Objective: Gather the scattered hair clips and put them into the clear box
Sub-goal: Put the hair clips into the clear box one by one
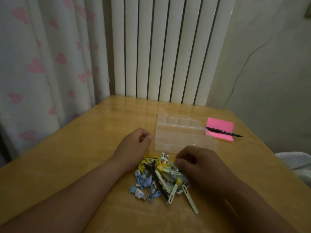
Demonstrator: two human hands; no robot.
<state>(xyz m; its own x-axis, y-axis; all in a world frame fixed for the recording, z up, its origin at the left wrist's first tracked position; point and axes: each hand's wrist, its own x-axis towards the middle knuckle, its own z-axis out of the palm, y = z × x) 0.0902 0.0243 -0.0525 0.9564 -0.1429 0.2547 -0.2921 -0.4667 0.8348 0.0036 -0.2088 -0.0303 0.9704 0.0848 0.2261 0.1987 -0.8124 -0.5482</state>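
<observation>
A pile of hair clips (161, 177) in yellow, blue, black and pale green lies on the wooden table (67, 158) between my hands. Just behind it stands the clear box (181, 133), with dividers showing along its far side. My left hand (136, 143) rests on the table at the pile's far left, beside the box's left end, its fingers curled in and holding nothing that I can see. At the pile's right edge my right hand (198, 163) has its fingers curled down by the clips; whether they pinch one is hidden.
A pink sticky-note pad (222, 126) with a black pen (223, 132) across it lies right of the box. A white radiator (165, 47) and a heart-print curtain (42, 64) stand behind the table. A striped cloth (296, 158) shows past the right edge.
</observation>
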